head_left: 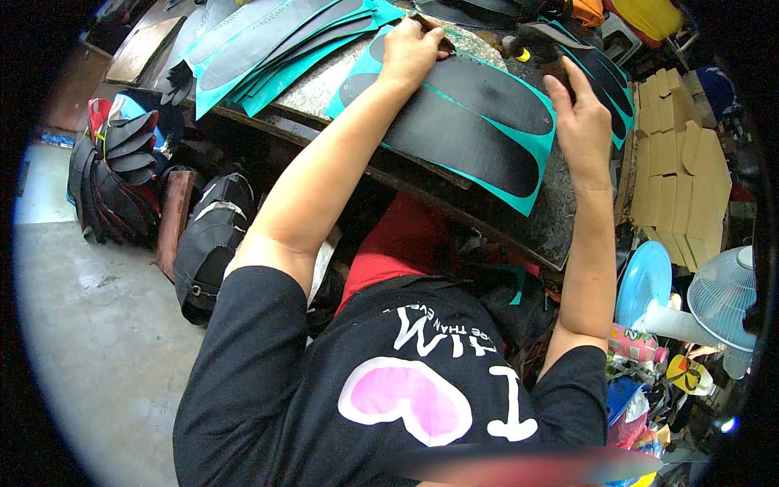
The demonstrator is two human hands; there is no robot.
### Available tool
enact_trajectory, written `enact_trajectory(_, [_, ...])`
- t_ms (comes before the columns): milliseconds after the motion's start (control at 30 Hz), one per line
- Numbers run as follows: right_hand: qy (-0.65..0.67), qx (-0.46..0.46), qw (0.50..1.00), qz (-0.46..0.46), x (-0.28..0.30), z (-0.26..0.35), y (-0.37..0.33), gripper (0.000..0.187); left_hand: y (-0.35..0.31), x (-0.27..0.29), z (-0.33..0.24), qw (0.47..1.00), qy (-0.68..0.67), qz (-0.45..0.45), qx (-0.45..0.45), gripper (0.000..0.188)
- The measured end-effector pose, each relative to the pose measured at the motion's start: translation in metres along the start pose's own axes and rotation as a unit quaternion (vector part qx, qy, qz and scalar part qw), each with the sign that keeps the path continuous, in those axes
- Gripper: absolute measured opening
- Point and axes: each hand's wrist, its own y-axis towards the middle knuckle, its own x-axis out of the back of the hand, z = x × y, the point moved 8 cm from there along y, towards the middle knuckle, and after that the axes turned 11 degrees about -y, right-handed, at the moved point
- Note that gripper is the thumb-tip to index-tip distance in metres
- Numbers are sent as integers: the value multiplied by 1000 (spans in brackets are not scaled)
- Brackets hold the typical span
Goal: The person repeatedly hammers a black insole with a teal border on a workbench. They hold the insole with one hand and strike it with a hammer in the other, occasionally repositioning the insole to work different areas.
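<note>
On the workbench [560, 231] in front of me lies a teal sheet [538, 162] with black, sole-shaped pieces [462, 134] on it. My left hand [410, 55] is at the sheet's far left part, its fingers curled around a small dark object that I cannot make out. Beside the sheet's right edge is my right hand [583, 122], with thumb and index finger apart and nothing seen in it. More teal sheets with black sole shapes [284, 53] are fanned in a pile at the far left. Others [604, 81] lie beyond my right hand.
A bundle of black soles [114, 174] and a black bag [213, 243] stand on the left below the bench. Flattened cardboard boxes [677, 166] are stacked to the right. A fan [726, 296] and a blue round lid-like thing [645, 284] stand near my right elbow.
</note>
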Motion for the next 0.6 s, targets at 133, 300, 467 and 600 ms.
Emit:
enact_trajectory(133, [45, 24, 999, -7, 43, 13, 11, 40, 6, -6, 9, 998, 45, 51, -3, 14])
enact_trajectory(300, [176, 56, 977, -103, 83, 49, 13, 38, -10, -26, -37, 931, 235, 47, -273, 14])
enact_trajectory(467, [61, -7, 997, 48, -1, 19, 0, 42, -21, -44, -39, 897, 333, 76, -280, 11])
enact_trajectory(600, [37, -39, 997, 47, 10, -10, 0, 41, 0, -14, 9, 1000, -26, 6, 8, 18])
